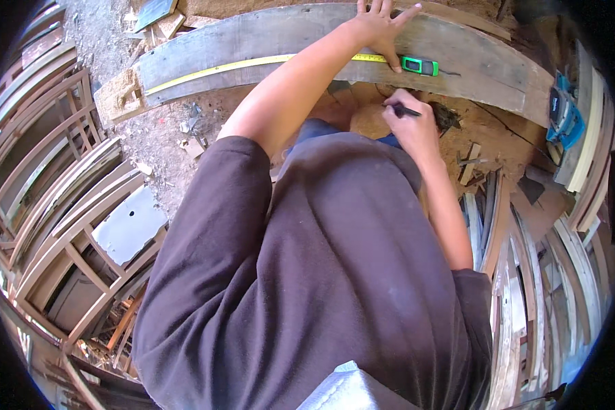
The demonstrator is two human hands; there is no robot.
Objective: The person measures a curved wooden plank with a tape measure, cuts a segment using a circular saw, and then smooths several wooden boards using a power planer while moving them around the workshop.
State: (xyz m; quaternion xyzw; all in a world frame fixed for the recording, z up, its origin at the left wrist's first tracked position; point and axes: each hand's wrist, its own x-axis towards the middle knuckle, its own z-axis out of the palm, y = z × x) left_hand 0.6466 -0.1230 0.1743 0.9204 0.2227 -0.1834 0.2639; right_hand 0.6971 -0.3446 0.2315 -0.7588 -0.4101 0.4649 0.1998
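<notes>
Green tape measure (pixel 419 66) sits on a grey wooden board (pixel 488 51) on the far side, yellow tape (pixel 244 65) stretched out left. Left hand (pixel 379 29) is over the board, grip spread wide; right hand (pixel 415 124), just nearer, has its grip clamped on a black pen (pixel 406 110).

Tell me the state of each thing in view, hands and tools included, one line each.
Left hand: open, fingers spread, on the plank.
Right hand: closed around a dark pen-like tool.
Dark pen-like tool: held.
Tape measure: yellow blade drawn out along the plank.
Plank: lying flat, surface weathered.
Blue power tool: by the plank's right end; on or off, cannot tell.
White panel: ragged-edged.
</notes>
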